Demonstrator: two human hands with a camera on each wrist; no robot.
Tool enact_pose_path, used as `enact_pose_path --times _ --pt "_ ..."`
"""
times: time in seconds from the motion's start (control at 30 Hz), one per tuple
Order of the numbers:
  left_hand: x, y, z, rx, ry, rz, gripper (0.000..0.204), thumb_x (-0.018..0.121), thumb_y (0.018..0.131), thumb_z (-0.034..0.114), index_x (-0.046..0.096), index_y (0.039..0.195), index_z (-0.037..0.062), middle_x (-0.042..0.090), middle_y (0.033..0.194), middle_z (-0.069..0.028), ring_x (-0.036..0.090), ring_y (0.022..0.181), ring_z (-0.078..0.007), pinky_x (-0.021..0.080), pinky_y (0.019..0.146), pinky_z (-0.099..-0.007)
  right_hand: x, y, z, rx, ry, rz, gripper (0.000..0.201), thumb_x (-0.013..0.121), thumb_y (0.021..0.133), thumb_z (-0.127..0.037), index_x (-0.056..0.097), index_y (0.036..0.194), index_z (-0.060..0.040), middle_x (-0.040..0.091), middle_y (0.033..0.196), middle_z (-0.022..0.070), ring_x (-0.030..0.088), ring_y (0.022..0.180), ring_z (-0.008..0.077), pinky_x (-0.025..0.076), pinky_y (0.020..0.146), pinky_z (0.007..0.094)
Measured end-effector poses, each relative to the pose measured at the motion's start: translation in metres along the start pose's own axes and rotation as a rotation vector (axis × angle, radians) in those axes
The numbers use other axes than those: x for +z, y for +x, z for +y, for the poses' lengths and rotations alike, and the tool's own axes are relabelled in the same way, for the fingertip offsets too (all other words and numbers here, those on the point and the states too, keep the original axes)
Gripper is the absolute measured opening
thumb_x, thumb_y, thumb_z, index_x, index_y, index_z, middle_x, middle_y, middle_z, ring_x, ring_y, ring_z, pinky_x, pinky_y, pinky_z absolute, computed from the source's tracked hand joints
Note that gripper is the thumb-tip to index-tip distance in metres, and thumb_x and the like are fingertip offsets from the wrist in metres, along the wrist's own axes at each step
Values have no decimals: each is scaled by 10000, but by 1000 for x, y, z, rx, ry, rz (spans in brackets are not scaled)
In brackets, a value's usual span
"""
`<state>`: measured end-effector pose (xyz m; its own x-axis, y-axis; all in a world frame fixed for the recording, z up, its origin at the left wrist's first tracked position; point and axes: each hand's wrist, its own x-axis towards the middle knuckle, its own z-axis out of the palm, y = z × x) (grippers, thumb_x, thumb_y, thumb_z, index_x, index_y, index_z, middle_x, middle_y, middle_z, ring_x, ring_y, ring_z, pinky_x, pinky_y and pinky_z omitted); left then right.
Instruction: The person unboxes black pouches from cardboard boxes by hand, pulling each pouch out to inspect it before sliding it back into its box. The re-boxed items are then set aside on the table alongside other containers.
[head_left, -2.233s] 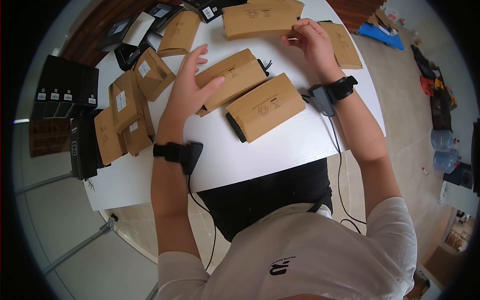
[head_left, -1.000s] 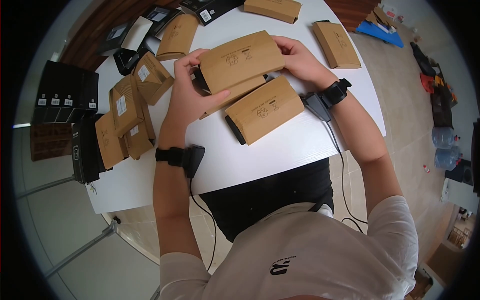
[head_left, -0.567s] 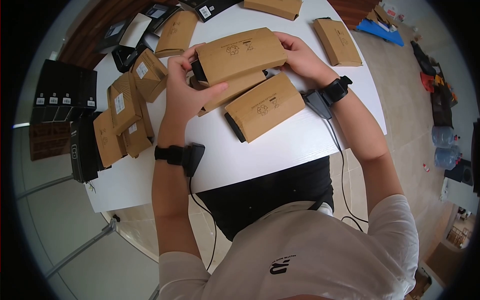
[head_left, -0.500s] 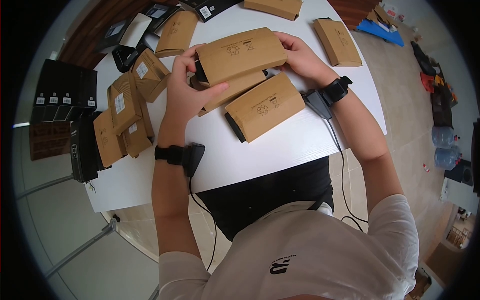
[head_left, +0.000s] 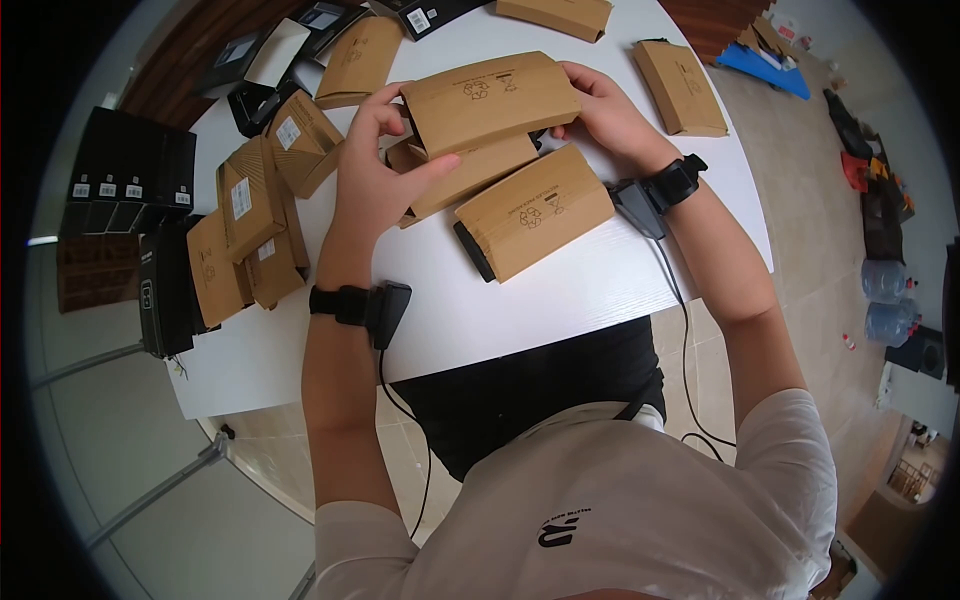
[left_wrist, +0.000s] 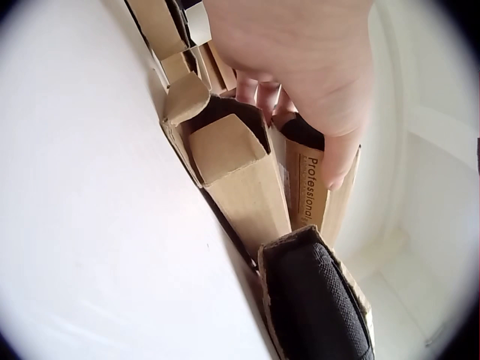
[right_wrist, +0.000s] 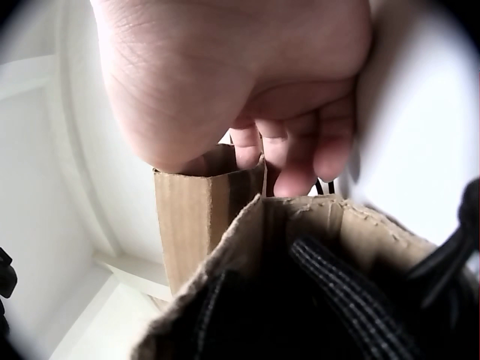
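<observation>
In the head view, a brown cardboard box (head_left: 490,100) with printed recycling symbols is held level above the middle of the table. My left hand (head_left: 375,180) grips its left end, the thumb along the near side and the fingers round the back. In the left wrist view that thumb lies on the box (left_wrist: 307,187) marked "Professional", with something black inside its open end. At the other end my right hand (head_left: 610,115) pinches the open rim of the box (right_wrist: 184,217). Just below lie two similar boxes, one partly covered (head_left: 470,175) and one nearer (head_left: 535,215) with black fabric showing at its end.
Several brown boxes (head_left: 250,200) are piled at the table's left, beside black boxes (head_left: 165,290). Other black boxes (head_left: 265,55) stand at the back left. One brown box (head_left: 680,88) lies at the right edge, another (head_left: 555,15) at the back. Cables hang from both wrist cameras.
My right hand has brought the box from the back to the middle, and my left hand has taken its left end. The black item protruding there has gone from sight in the head view.
</observation>
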<state>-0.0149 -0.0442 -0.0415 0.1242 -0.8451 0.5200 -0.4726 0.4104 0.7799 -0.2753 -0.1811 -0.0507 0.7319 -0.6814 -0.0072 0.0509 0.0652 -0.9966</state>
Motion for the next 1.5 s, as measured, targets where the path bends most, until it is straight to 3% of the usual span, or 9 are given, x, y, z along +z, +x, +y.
enact_pose_path --times 0.07,0.17,0.33,0.63,0.8,1.03,1.1,1.23,1.5 --pt "-3 3 5 69 141 -50 464 873 655 114 612 1030 32 561 1364 -134 588 1116 -215 489 934 -362 -1 1 1 -5 -6 -3 301 558 1019 -290 578 1203 -52 614 877 0 562 690 66 487 671 218" --pt "-3 2 16 -26 133 -85 459 859 679 105 631 1067 13 537 1381 -127 584 1126 -209 507 917 -352 1 1 -1 -29 -12 25 313 561 1018 -289 555 1225 -55 615 907 7 562 687 70 488 673 220" --pt "-1 4 24 29 159 -122 404 838 710 96 656 1058 1 501 1406 -126 590 1129 -210 525 899 -342 3 -1 -4 -69 10 72 367 562 1017 -284 500 1299 -59 618 954 22 581 701 79 493 682 227" --pt "-4 5 21 78 190 -124 372 820 732 93 688 1067 -1 499 1388 -127 574 1139 -234 514 924 -355 2 -1 -5 -48 2 49 374 543 1017 -302 495 1294 -55 631 851 33 608 687 99 489 667 236" --pt "-5 4 17 93 197 -138 307 811 740 85 721 1016 -15 489 1402 -125 544 1174 -254 502 941 -366 4 -2 -10 17 70 111 305 502 1041 -283 509 1260 -71 595 854 8 557 677 94 475 673 240" --pt "-4 4 19 80 183 -143 265 809 739 73 740 973 -31 474 1423 -136 563 1130 -238 530 874 -331 2 -1 -9 5 42 140 316 526 1027 -280 524 1269 -77 603 821 -4 564 681 84 469 662 232" --pt "-5 5 17 90 193 -151 257 811 738 71 741 961 -35 471 1429 -139 574 1109 -231 537 856 -324 3 1 -9 -39 11 288 355 623 957 -294 568 1220 -63 638 841 10 604 695 95 495 638 243" --pt "-5 4 14 78 174 -114 239 810 738 66 742 941 -43 464 1439 -153 594 1070 -221 547 829 -324 -12 8 -7 -83 84 474 260 642 942 -284 656 1070 -59 653 892 29 605 686 117 506 627 249" --pt "-5 5 13 117 178 -32 297 807 748 72 722 1004 -53 476 1416 -164 596 1069 -229 529 876 -332 -41 15 2 -114 281 569 292 580 982 -244 621 1155 -11 657 896 62 602 703 146 509 630 270"
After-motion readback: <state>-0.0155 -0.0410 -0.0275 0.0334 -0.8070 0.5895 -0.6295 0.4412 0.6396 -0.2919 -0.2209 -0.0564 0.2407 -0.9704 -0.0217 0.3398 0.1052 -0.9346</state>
